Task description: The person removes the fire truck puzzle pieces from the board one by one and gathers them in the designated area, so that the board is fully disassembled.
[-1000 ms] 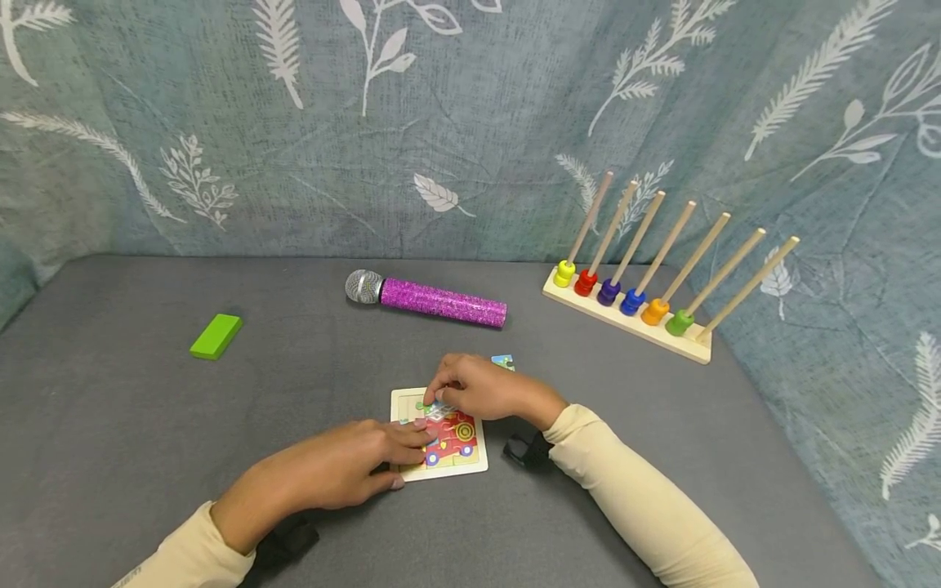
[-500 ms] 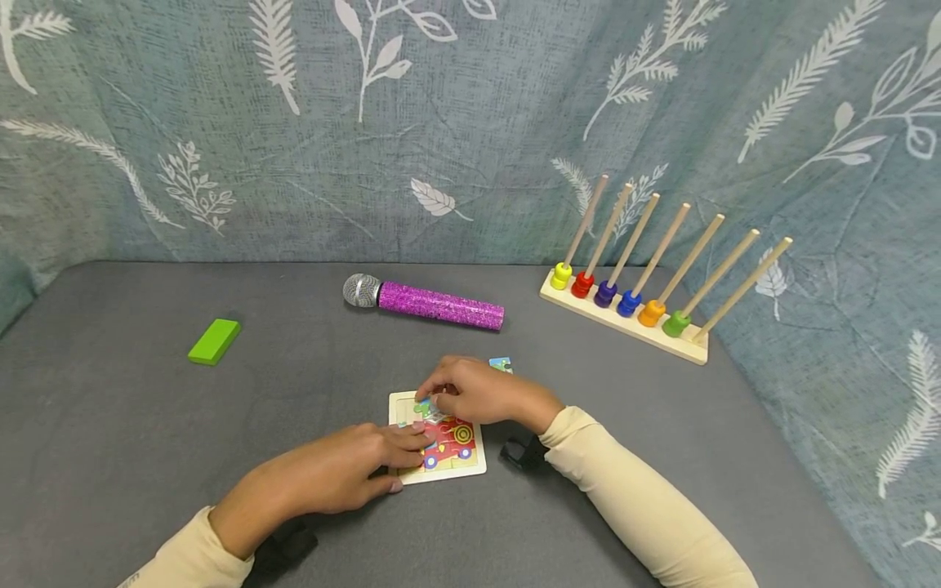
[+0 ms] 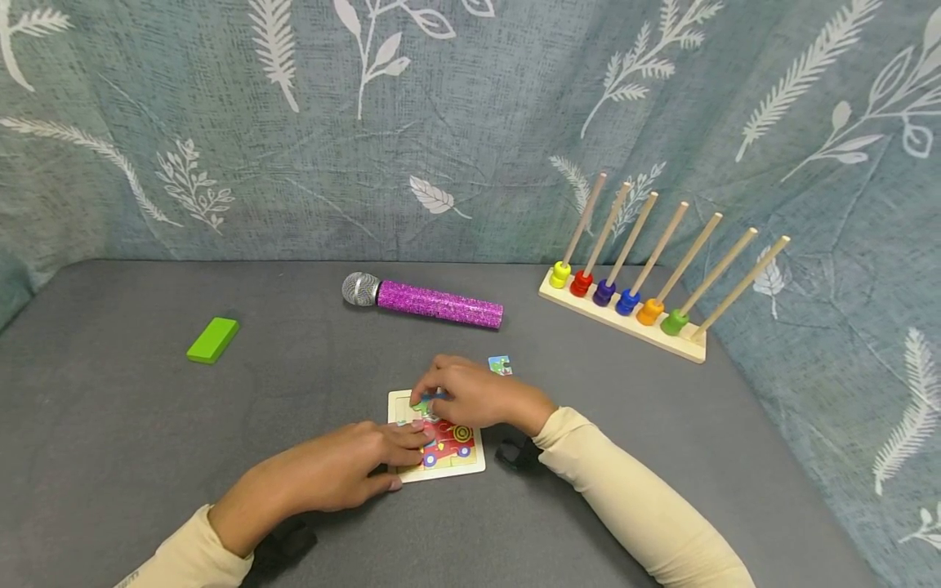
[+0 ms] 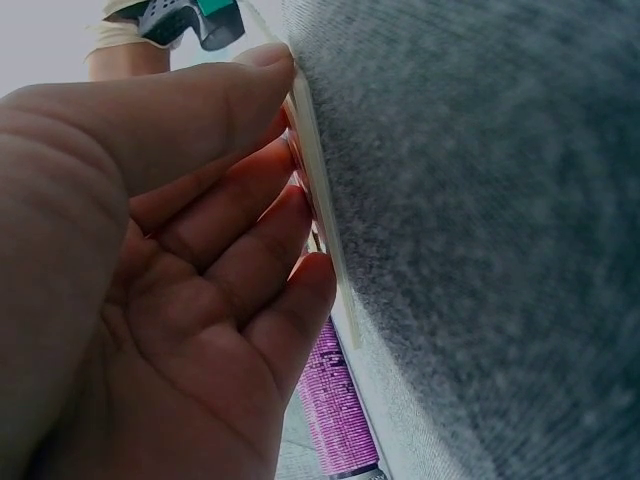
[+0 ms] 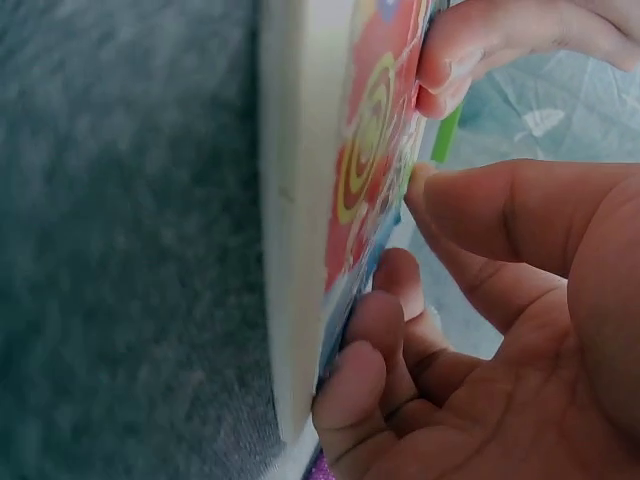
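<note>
A small wooden jigsaw puzzle (image 3: pixel 444 474) lies in a pale tray on the table, with a red vehicle picture. My left hand (image 3: pixel 353 465) rests on its left part, fingers extended over the picture and thumb at the near edge. With thumb and fingertips, my right hand (image 3: pixel 474 394) pinches a green-and-blue puzzle piece (image 3: pixel 421 407) at the upper part of the tray. In the right wrist view the thumb and index finger meet close over the picture, and other fingertips touch the tray's edge. Beyond the right hand lies a loose puzzle piece (image 3: pixel 500 364).
A microphone (image 3: pixel 441 305) with a glittery purple handle lies behind the puzzle. A green block (image 3: pixel 213 340) is at the left. At the back right stands a wooden peg rack (image 3: pixel 625 321) with coloured beads. A leaf-patterned curtain (image 3: pixel 309 163) hangs behind the table.
My right hand has shifted slightly left over the tray with the puzzle piece, uncovering more of the loose piece behind it. The left hand stays in place.
</note>
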The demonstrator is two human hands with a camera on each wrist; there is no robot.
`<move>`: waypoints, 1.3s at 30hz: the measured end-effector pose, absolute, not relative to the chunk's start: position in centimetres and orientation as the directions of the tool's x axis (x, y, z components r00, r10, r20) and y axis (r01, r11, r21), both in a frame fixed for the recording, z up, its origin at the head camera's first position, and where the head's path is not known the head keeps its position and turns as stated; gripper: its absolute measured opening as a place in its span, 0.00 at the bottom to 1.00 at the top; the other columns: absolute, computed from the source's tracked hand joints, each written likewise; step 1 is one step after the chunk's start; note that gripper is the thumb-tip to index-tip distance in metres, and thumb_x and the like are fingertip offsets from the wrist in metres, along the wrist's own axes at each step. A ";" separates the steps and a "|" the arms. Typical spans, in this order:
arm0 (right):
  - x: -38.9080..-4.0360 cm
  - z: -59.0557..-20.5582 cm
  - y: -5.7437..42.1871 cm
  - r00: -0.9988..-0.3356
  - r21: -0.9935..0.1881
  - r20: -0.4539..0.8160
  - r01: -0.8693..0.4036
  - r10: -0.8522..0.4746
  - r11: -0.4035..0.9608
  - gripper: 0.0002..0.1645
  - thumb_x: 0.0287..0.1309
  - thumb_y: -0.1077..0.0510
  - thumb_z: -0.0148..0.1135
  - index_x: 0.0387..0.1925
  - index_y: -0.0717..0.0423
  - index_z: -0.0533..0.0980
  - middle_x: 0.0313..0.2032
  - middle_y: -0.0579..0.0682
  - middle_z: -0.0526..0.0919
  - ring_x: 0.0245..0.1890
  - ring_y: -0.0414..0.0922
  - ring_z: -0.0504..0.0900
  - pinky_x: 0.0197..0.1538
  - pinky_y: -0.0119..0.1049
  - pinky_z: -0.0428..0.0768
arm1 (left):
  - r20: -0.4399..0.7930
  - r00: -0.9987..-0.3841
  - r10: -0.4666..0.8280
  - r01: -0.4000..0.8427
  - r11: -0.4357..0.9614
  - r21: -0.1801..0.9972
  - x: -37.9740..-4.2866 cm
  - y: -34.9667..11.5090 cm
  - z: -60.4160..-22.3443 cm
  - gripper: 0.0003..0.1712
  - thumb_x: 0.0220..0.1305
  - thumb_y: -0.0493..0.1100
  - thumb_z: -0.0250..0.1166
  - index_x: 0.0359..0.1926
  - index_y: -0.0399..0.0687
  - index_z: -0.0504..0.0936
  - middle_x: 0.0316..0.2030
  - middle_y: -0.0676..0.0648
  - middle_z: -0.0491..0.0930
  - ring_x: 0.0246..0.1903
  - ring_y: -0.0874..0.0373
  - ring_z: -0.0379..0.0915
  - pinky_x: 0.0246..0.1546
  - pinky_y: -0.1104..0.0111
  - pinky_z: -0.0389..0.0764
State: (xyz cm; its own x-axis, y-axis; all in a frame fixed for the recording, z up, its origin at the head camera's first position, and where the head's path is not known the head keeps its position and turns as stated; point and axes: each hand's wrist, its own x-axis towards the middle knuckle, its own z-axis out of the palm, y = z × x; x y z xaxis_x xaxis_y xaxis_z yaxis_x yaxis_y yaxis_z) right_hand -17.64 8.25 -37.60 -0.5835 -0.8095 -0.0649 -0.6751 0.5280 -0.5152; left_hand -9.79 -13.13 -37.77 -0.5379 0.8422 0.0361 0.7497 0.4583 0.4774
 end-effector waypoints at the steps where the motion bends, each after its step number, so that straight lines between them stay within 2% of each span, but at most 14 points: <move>1: -17.7 -37.6 8.3 -0.584 -0.521 -0.063 -0.673 -0.810 0.526 0.15 0.59 0.66 0.58 0.44 0.50 0.83 0.35 0.44 0.73 0.34 0.39 0.69 0.37 0.28 0.70 | 0.030 -0.540 0.841 0.745 0.462 0.481 -9.8 -13.1 -37.8 0.20 0.61 0.35 0.67 0.56 0.41 0.82 0.61 0.47 0.74 0.62 0.53 0.69 0.57 0.54 0.74; 8: -18.0 -37.7 8.5 -0.575 -0.591 -0.066 -0.636 -0.815 0.497 0.15 0.60 0.68 0.57 0.45 0.54 0.82 0.36 0.47 0.75 0.33 0.39 0.70 0.38 0.29 0.72 | -0.003 -0.555 0.832 0.728 0.488 0.481 -9.8 -13.1 -37.7 0.21 0.62 0.36 0.66 0.57 0.41 0.81 0.63 0.48 0.73 0.63 0.53 0.67 0.58 0.52 0.72; 13: -18.3 -37.6 8.5 -0.616 -0.637 -0.089 -0.569 -0.783 0.521 0.14 0.60 0.69 0.58 0.48 0.59 0.79 0.37 0.48 0.78 0.34 0.38 0.73 0.40 0.28 0.73 | 0.008 -0.545 0.838 0.735 0.474 0.486 -9.8 -13.1 -37.8 0.21 0.62 0.36 0.66 0.56 0.40 0.81 0.63 0.46 0.73 0.63 0.52 0.67 0.58 0.54 0.72; 18: -18.6 -37.5 8.6 -0.641 -0.658 -0.089 -0.537 -0.763 0.528 0.08 0.60 0.67 0.61 0.41 0.59 0.81 0.31 0.45 0.78 0.31 0.35 0.73 0.36 0.27 0.74 | 0.027 -0.539 0.842 0.748 0.463 0.475 -9.8 -13.2 -37.8 0.20 0.62 0.36 0.66 0.56 0.40 0.82 0.62 0.45 0.73 0.62 0.52 0.68 0.58 0.54 0.72; 21: -18.8 -37.4 8.9 -0.622 -0.662 -0.082 -0.550 -0.779 0.509 0.05 0.61 0.66 0.61 0.38 0.58 0.81 0.30 0.44 0.78 0.31 0.35 0.74 0.36 0.27 0.75 | 0.021 -0.544 0.839 0.744 0.470 0.476 -9.8 -13.2 -37.6 0.20 0.62 0.35 0.66 0.56 0.40 0.81 0.63 0.45 0.73 0.62 0.51 0.68 0.57 0.53 0.73; 28: -18.9 -36.9 9.5 -0.581 -0.705 -0.103 -0.530 -0.807 0.471 0.04 0.63 0.66 0.60 0.38 0.58 0.79 0.30 0.43 0.79 0.31 0.35 0.75 0.38 0.28 0.76 | 0.016 -0.547 0.837 0.739 0.474 0.478 -9.7 -13.1 -37.4 0.20 0.63 0.35 0.65 0.56 0.41 0.82 0.62 0.46 0.73 0.63 0.52 0.67 0.57 0.53 0.73; 34: -18.4 -36.8 9.6 -0.573 -0.715 -0.095 -0.530 -0.814 0.457 0.05 0.64 0.67 0.59 0.38 0.58 0.79 0.28 0.42 0.78 0.28 0.35 0.73 0.33 0.28 0.74 | 0.020 -0.548 0.837 0.743 0.475 0.472 -9.7 -13.3 -37.6 0.20 0.62 0.35 0.66 0.57 0.41 0.81 0.62 0.46 0.73 0.62 0.52 0.68 0.57 0.54 0.73; 39: -18.2 -37.1 9.7 -0.595 -0.729 -0.077 -0.513 -0.800 0.453 0.09 0.63 0.67 0.58 0.42 0.59 0.82 0.28 0.42 0.79 0.25 0.33 0.70 0.31 0.28 0.72 | 0.033 -0.534 0.845 0.754 0.459 0.469 -9.7 -13.4 -37.7 0.20 0.62 0.35 0.66 0.56 0.41 0.82 0.62 0.46 0.73 0.62 0.53 0.69 0.57 0.56 0.74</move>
State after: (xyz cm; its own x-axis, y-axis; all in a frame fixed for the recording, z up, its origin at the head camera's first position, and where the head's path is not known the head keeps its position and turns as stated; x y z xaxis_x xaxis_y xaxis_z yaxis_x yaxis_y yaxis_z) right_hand -18.24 9.75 -37.14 -0.5954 -0.7997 -0.0775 -0.5129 0.4525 -0.7294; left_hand -9.67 -13.36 -37.74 -0.5344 0.8446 0.0328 0.7545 0.4591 0.4690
